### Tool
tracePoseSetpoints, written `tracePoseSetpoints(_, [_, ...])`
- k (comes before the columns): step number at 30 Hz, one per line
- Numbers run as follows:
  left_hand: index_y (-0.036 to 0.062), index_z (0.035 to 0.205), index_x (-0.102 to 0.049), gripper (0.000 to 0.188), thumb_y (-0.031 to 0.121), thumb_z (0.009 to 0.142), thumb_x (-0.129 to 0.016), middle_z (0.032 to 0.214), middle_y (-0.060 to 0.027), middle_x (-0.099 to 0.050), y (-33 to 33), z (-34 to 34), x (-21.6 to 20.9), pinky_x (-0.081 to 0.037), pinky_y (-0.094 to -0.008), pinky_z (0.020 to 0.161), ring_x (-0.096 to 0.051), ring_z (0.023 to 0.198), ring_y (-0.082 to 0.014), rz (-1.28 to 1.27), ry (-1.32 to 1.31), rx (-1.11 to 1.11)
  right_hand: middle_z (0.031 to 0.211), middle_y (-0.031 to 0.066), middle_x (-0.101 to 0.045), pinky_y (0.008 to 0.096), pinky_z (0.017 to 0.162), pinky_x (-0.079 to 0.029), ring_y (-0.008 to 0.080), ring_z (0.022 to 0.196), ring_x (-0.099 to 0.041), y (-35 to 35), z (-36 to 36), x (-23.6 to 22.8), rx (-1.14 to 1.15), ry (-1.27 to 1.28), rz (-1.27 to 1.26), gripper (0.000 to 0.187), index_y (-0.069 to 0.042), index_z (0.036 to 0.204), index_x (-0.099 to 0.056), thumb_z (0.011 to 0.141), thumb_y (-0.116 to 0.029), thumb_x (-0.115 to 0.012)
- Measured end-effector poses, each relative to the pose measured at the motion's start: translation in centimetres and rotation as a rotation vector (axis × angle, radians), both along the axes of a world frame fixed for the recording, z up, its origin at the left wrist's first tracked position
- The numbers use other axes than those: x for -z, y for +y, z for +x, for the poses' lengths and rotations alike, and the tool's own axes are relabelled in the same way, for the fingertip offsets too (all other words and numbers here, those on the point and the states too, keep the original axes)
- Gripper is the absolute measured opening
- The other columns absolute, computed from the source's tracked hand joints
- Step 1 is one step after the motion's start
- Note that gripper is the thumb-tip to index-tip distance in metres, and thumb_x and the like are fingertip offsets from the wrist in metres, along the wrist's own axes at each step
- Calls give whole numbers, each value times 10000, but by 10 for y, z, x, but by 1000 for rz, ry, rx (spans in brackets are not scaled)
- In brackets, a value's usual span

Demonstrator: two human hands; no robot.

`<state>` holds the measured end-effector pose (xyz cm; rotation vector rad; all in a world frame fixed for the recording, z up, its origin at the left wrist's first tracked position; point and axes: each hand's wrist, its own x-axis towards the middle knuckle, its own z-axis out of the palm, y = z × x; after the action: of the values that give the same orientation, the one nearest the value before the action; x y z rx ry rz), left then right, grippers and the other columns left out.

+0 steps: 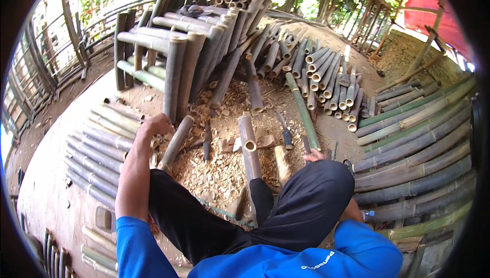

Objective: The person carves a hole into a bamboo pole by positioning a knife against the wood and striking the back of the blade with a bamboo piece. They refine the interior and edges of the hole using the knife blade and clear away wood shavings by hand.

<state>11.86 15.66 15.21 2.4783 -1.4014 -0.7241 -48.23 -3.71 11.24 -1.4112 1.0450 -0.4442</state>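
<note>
My left hand [156,124], fingers curled downward, is out to the left beside a leaning bamboo piece [176,144] and the ends of laid-out bamboo poles. Anything within those fingers is too hidden to make out. Past my right knee only part of my right hand [314,155] shows. Its fingers are bent around something, and a dark flat blade-like piece [305,144] juts up there. Between my legs a cut bamboo tube [247,134] points its open end toward me, above another bamboo length [251,163]. A dark-handled knife [286,131] lies on the chips nearby.
Wood chips [224,176] cover the ground ahead. A bamboo rack [176,74] stands at the far left. Cut tubes [332,81] are heaped ahead to the right. Long poles [413,160] line the right side, shorter poles [94,158] the left.
</note>
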Motion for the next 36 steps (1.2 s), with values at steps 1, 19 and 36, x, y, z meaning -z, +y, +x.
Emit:
tracePoseSetpoints(1, [68, 1061, -719, 386, 321, 785, -813, 771, -61, -733, -3, -3, -2, -556, -338, 583, -693, 657, -153, -13, 11, 26, 985, 135, -640, 390, 742, -558, 240, 850, -650, 0, 11, -8, 33, -127, 63, 447, -12, 1316, -530, 923, -217, -587])
tracePoseSetpoints(19, [66, 1134, -706, 294, 201, 876, -671, 797, -199, -694, -94, -202, -69, -537, -447, 713, -693, 770, -367, -395, 142, 799, 802, 89, -644, 324, 521, -557, 167, 622, -650, -6, 165, 14, -193, -157, 505, 294, -65, 1209, -545, 1023, -293, -532])
tracePoseSetpoints(36, [129, 1335, -554, 871, 268, 542, -886, 1266, -155, -580, -205, -317, 88, -518, -496, 905, -590, 1187, -338, 157, 228, 1008, 1258, 95, -608, 406, 1026, -469, 241, 1203, -558, -14, 111, 112, -255, 458, 362, 547, -97, 1328, -538, 823, -126, -746])
